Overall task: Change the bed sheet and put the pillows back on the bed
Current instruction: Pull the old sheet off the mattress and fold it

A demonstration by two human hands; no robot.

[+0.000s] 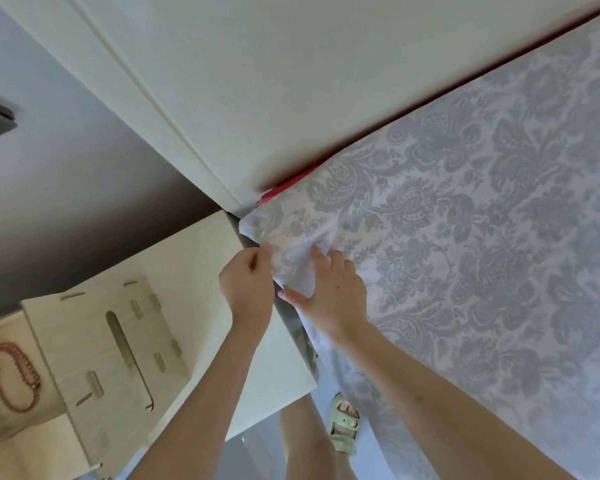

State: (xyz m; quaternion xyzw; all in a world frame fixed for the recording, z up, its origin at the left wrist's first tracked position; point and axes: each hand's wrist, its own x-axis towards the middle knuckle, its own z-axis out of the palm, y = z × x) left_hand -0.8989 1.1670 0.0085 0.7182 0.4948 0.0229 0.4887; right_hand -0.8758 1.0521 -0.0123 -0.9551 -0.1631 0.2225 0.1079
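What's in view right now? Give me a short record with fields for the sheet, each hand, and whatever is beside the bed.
sheet: grey floral-patterned bed sheet spread over the mattress, bunched at the corner by the white headboard
left hand: pinches the sheet edge at that corner
right hand: pressed flat on the sheet, fingers spread
red strip: shows between sheet and headboard
beside bed: white nightstand holding a slotted wooden box
pillows: none in view

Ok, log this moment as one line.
step: corner fitting | left hand: pinches grey-and-white floral bed sheet edge | right hand: presses sheet flat
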